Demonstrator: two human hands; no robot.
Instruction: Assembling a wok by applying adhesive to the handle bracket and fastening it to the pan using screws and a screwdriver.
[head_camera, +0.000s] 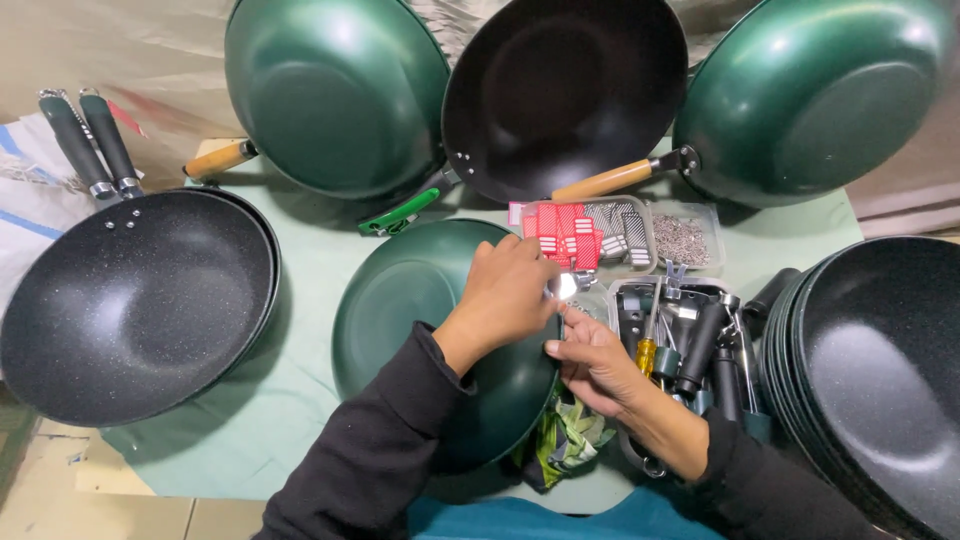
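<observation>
From the head camera, the left hand (505, 290) presses on an upturned green wok (400, 310) at the desk's (250, 430) near edge, pinching a small shiny metal part (563, 286). The right hand (595, 362) cups the wok's rim. Three more woks lean along the far edge; two trays of parts sit beside.

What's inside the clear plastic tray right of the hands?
The clear plastic tray holds black pan handles, a yellow-handled screwdriver and metal fittings. The right hand covers its near left corner, so anything lying there or beneath the handles is hidden.
</observation>
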